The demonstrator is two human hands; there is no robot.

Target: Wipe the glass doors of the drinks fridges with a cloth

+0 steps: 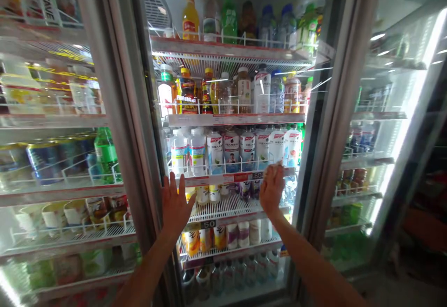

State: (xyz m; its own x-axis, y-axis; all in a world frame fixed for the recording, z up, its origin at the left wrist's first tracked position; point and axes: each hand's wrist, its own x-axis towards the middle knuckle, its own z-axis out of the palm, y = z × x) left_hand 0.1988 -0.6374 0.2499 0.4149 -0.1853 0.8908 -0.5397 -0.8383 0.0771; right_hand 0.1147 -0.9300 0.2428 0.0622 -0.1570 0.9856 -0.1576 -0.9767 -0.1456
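Observation:
Both my hands are in front of the middle section of a glass-fronted drinks cooler. My left hand [176, 204] is raised palm forward, fingers spread, near the left end of a shelf edge [226, 178]. It holds nothing. Just beyond it stand clear bottles with white and blue labels [197, 151]. My right hand [272, 188] is at the right part of the same shelf edge, its fingers bent and pressed together. A small pale patch shows at its fingertips; I cannot make out what it is. Behind it is a row of white-labelled bottles [247, 146].
Bottles stand on upper shelves, including an orange bottle [190, 18] and a green bottle [229, 16]. Below are a wire shelf [226, 208] and orange-and-white bottles [192, 242]. Metal door frames [118, 102] stand left and right [335, 125]. Blue cans [44, 163] sit in the left section.

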